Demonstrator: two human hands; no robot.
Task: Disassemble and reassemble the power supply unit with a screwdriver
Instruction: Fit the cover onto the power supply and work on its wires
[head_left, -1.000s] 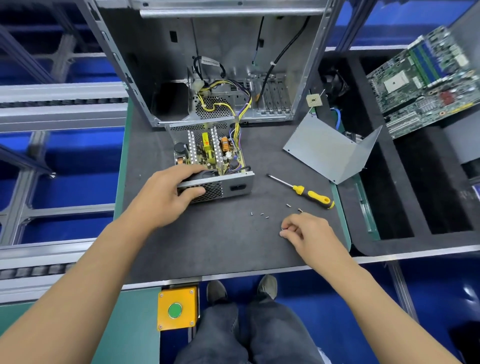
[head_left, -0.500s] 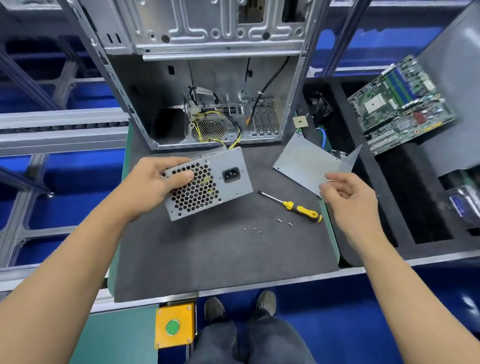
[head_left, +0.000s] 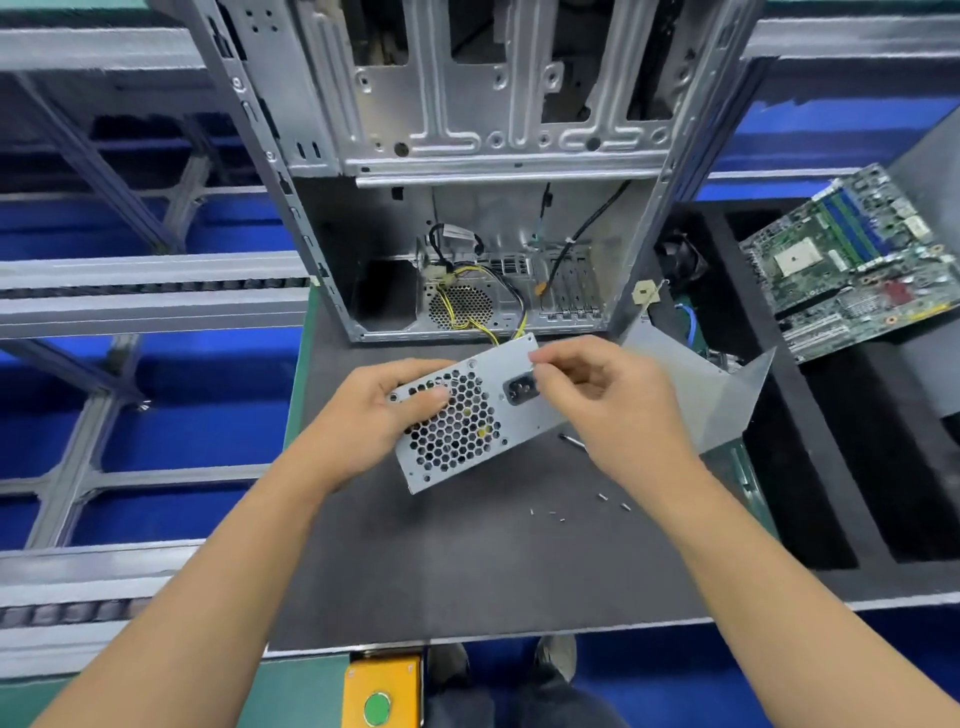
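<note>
Small loose metal screws (head_left: 602, 497) lie on the dark felt-like mat (head_left: 467, 561). Above it, the left hand (head_left: 363, 415) grips the boxy grey steel power supply unit (head_left: 462, 415) with honeycomb grille; the right hand (head_left: 597, 395) pinches its far-right edge. Beyond stands an open sheet-metal computer case (head_left: 467, 156).

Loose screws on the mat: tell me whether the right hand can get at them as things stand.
Probably yes, once it lets go. The right hand pinches the power supply unit, but the screws lie uncovered on the mat just below it.
</note>
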